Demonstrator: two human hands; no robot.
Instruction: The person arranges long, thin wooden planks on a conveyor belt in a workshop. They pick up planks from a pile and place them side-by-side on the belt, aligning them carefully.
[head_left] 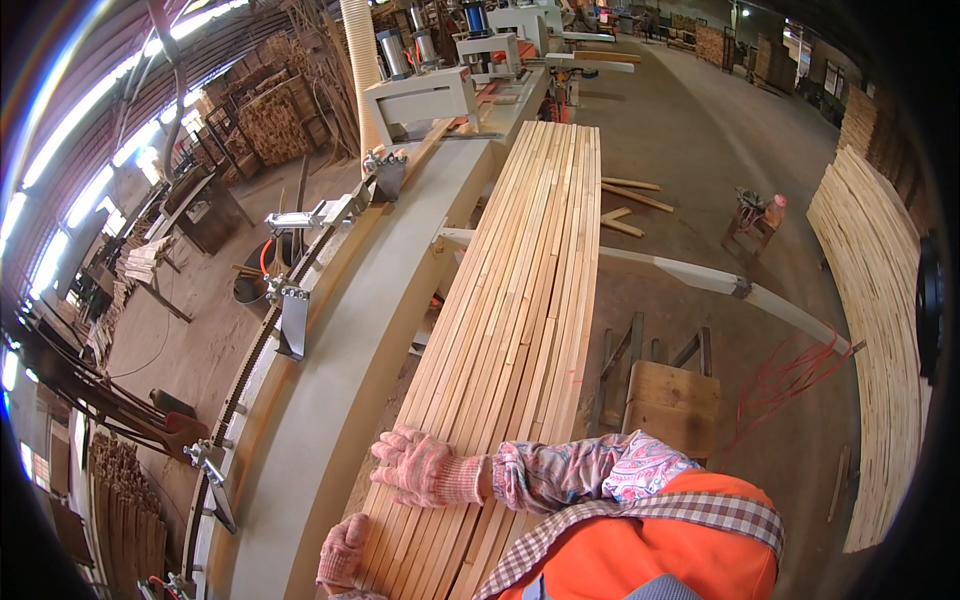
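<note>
Long pale wooden strips lie side by side in a wide layer that runs away from me. My right hand, in a pink knit glove, rests across the near part of the strips. Its fingers point left and lie open, with the tips at the layer's left edge. Lower left, my left hand, gloved alike, is curled against that same edge. Its fingers look closed on the outer strip, though their undersides are hidden.
A long grey machine bed with metal clamps runs along the left of the strips. White machine housings stand at its far end. On the right are a wooden stool, a pale rail, red cord and stacked wood.
</note>
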